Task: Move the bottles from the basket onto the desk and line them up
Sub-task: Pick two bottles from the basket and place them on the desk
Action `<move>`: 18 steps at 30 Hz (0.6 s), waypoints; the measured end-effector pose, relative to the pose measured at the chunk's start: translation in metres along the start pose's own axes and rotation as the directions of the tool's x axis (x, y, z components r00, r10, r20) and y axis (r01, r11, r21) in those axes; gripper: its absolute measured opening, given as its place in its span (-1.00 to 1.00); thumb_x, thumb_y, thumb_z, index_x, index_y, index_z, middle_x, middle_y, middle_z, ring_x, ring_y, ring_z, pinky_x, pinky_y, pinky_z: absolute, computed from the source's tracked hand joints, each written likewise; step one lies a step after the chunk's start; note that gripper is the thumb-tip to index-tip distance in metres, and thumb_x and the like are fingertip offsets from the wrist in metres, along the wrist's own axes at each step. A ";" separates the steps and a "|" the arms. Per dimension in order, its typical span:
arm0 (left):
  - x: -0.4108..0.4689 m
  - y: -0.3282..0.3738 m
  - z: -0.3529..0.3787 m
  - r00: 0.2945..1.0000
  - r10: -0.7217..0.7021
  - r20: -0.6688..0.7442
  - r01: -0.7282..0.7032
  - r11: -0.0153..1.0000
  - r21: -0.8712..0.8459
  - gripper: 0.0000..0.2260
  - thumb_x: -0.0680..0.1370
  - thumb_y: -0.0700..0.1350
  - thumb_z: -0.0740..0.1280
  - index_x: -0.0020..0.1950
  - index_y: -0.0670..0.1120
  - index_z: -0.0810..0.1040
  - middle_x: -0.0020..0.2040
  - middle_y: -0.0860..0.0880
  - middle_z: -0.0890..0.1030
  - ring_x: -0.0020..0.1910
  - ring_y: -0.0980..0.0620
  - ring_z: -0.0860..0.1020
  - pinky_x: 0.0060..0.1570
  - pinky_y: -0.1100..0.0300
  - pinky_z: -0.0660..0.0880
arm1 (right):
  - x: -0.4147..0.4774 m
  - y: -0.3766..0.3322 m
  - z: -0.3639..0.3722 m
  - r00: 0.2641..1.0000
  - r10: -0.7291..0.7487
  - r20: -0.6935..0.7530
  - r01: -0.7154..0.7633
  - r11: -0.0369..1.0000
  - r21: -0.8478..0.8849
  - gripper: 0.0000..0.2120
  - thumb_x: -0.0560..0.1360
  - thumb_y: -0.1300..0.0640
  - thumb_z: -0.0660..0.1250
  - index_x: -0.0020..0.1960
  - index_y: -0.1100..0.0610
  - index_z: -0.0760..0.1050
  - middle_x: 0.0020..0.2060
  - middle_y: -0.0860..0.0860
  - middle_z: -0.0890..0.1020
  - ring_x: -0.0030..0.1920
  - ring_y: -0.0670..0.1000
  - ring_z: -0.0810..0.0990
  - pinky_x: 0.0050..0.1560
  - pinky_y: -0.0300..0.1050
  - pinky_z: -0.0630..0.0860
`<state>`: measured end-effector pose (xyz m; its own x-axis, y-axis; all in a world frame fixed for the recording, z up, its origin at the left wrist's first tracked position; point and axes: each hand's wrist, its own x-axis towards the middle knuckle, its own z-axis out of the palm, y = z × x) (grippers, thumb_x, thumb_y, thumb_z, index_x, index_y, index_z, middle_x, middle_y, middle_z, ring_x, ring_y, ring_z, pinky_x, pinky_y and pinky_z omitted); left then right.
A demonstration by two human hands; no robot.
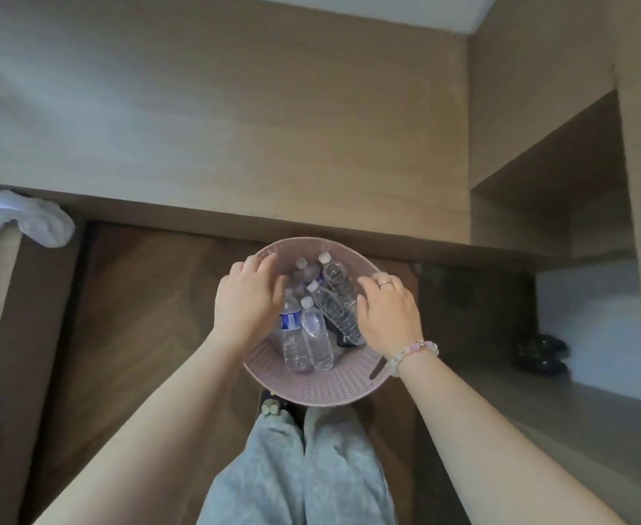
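Observation:
A pink perforated basket [326, 388] stands on the dark floor in front of the light wooden desk [235, 119]. Several clear plastic bottles with white caps lie in it, among them one with a blue label [290, 327], one beside it [317, 335] and a ribbed one [336, 278] toward the far rim. My left hand [250, 297] hovers over the basket's left side with its fingers spread and reaching in. Wearing a ring and a bead bracelet, my right hand [387, 312] is over the right side, fingers loosely curled above the bottles. Neither hand plainly holds a bottle.
The desk's front edge [311, 229] runs just beyond the basket. A white cloth [27, 225] hangs at the left. To the right, a low shelf holds dark shoes [542, 358]. My legs in grey trousers [300, 467] stand right behind the basket.

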<state>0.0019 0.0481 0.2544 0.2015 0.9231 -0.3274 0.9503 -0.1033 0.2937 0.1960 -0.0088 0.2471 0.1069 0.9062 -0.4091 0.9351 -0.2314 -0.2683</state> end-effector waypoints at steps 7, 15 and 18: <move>0.012 -0.044 0.148 0.962 -0.175 0.210 0.194 0.978 -0.077 -0.61 0.61 0.01 0.11 0.42 -0.06 0.33 0.28 -0.09 0.46 0.20 -0.14 0.42 0.16 0.03 0.36 | 0.034 0.051 0.136 0.975 0.072 0.208 -0.074 0.997 -0.001 -0.62 0.60 0.01 0.10 0.40 0.04 0.32 0.32 0.01 0.43 0.33 0.01 0.36 0.32 -0.09 0.32; 0.022 -0.098 0.236 0.937 -0.246 0.249 0.282 0.951 -0.122 -0.64 0.62 -0.03 0.13 0.39 -0.10 0.37 0.26 -0.16 0.47 0.22 -0.17 0.42 0.21 0.01 0.34 | 0.066 0.060 0.269 0.910 0.235 0.341 -0.305 0.937 0.170 -0.48 0.56 -0.09 0.19 0.45 0.10 0.24 0.35 0.09 0.37 0.36 0.09 0.31 0.32 0.04 0.35; 0.029 -0.107 0.247 0.935 -0.302 0.185 0.338 0.917 -0.211 -0.66 0.62 -0.06 0.14 0.37 -0.13 0.39 0.27 -0.16 0.47 0.26 -0.13 0.41 0.25 0.07 0.29 | 0.069 0.056 0.312 0.876 0.283 0.392 -0.402 0.876 0.267 -0.31 0.47 -0.19 0.31 0.46 0.09 0.19 0.39 0.10 0.33 0.39 0.10 0.28 0.35 0.04 0.31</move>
<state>-0.0351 -0.0054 -0.0081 -0.0551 0.8258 -0.5613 0.8895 0.2960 0.3482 0.1503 -0.0697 -0.0682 0.2255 0.5896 -0.7756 0.6860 -0.6614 -0.3033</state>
